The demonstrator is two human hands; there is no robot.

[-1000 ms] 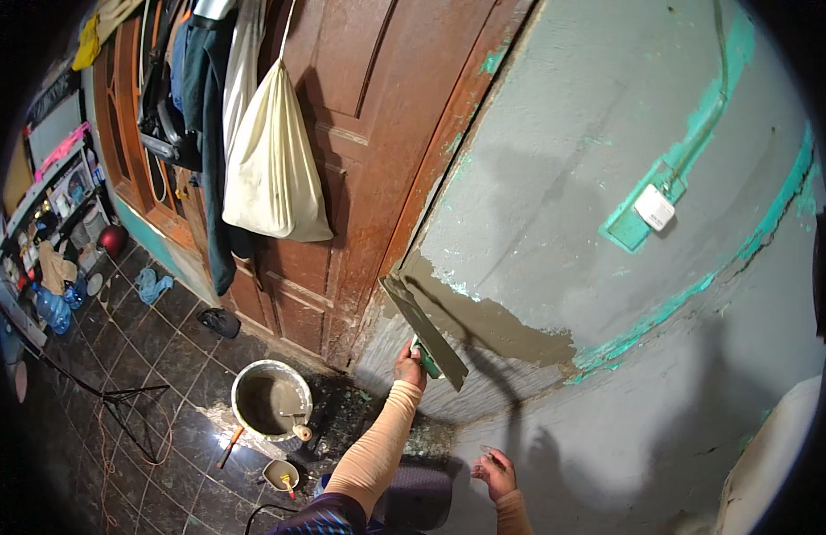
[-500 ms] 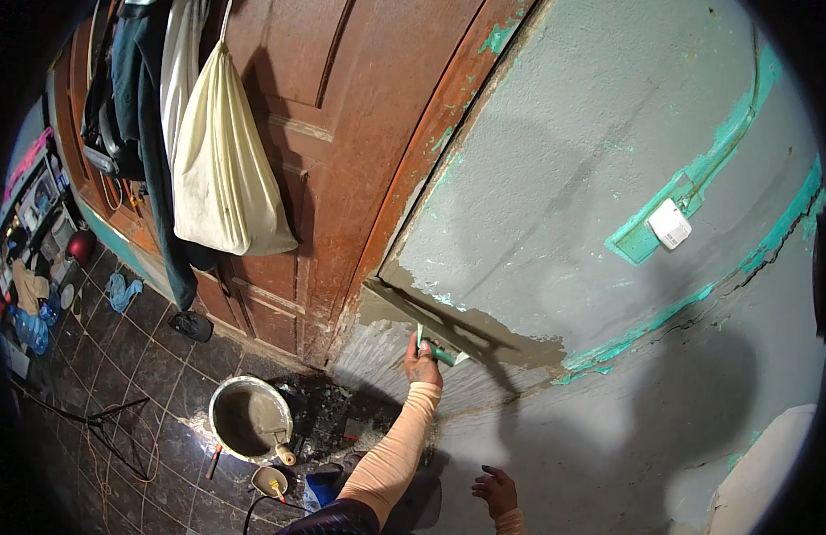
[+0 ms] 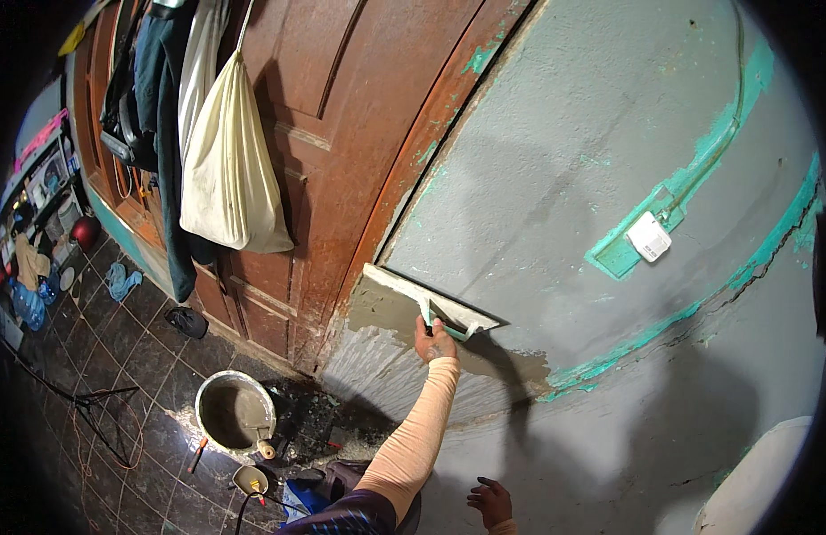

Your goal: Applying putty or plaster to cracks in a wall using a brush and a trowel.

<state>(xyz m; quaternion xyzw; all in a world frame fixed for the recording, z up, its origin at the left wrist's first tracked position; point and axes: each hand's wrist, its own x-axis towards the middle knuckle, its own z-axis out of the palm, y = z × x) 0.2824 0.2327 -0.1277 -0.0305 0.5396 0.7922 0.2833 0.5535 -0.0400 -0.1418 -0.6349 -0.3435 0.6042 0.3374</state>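
My left hand is closed round the green handle of a long plastering trowel. The trowel's pale, flat blade lies against the wall beside the door frame, along the upper edge of a patch of wet grey plaster. Beneath that patch, the wall surface is streaked and lighter. My right hand is low in the picture, in front of the wall, its fingers apart and nothing in it.
A bucket of grey mix with a wooden-handled tool stands on dark tiles, near a small bowl. A cream cloth bag hangs on the brown door. A white box is fixed to the wall.
My left hand has moved the trowel slightly up the wall, and its blade has tipped so its pale face shows. More wet plaster shows below it. My right hand stays low and open.
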